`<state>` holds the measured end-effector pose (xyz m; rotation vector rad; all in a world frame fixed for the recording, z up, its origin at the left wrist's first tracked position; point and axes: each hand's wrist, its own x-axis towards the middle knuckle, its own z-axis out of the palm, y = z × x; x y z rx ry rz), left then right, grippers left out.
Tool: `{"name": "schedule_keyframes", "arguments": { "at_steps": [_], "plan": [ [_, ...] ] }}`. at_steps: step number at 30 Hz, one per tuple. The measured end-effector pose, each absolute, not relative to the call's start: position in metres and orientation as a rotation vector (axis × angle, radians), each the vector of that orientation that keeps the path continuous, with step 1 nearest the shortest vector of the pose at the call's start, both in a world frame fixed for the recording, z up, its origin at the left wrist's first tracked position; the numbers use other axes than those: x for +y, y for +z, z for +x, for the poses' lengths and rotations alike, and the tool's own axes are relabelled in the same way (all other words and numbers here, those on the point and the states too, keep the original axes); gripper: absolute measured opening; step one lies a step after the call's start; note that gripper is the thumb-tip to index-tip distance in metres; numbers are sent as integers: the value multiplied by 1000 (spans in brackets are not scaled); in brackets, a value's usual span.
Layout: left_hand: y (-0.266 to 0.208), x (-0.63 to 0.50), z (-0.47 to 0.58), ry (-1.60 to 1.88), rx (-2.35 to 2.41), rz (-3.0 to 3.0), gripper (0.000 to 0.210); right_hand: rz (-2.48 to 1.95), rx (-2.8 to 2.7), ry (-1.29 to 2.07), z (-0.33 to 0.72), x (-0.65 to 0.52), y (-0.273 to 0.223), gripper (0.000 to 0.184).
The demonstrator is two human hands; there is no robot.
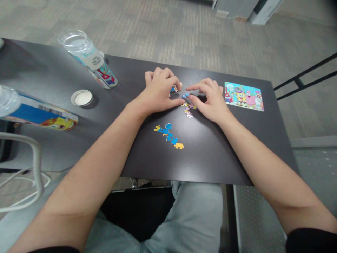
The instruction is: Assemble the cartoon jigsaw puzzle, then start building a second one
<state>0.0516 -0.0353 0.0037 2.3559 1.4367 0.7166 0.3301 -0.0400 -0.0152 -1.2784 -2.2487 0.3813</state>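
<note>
Near the far edge of the table [216,154], about midway along its right part, both hands are at work over jigsaw pieces. The left hand [164,88] is arched palm down, thumb and forefinger parted, over a few patterned pieces [173,89]; whether its fingertips touch them cannot be told. The right hand [209,98] has forefinger and thumb spread, with the thumb tip just beside a small blue piece [185,95]; contact is unclear. Below the thumbs lies a pink and yellow cluster [189,114]. Closer to the near edge, a blue and yellow group [166,132] lies flat, a yellow piece at its lower right end.

Toward the far right corner lies a picture card [243,96] with cartoon figures, SpongeBob recognisable among them; any lettering is too small to read. On the left part, a clear-topped canister [104,73] stands by the far edge. It bears a pale label [94,60] with several dark printed lines, illegible from blur. Nearer the left end is a second canister [48,112], with a blue panel, barcode-like bars and a yellow figure. Between the canisters lies a round white-centred lid [82,98].
</note>
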Motion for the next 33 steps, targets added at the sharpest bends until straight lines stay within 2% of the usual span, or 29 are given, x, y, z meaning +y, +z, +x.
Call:
{"name": "schedule_keyframes", "arguments": {
  "at_steps": [6, 11, 19, 26, 33],
  "plan": [
    [9, -24, 31, 817, 1524, 2304, 29, -1127, -2391, 449, 329, -45, -11, 35],
    [4, -18, 17, 800, 1542, 2315, 34, -1087, -2416, 453, 328, -45, -13, 23],
    [-1, -22, 30, 768, 1550, 2323, 17, -1195, -2313, 384, 327, -44, -17, 13],
    [17, -29, 35, 782, 1447, 2306, 25, -1292, -2191, 367, 327, -41, -19, 19],
    [22, -32, 37, 618, 1261, 2347, 34, -1283, -2199, 374, 330, -39, -19, 20]
  ]
}}
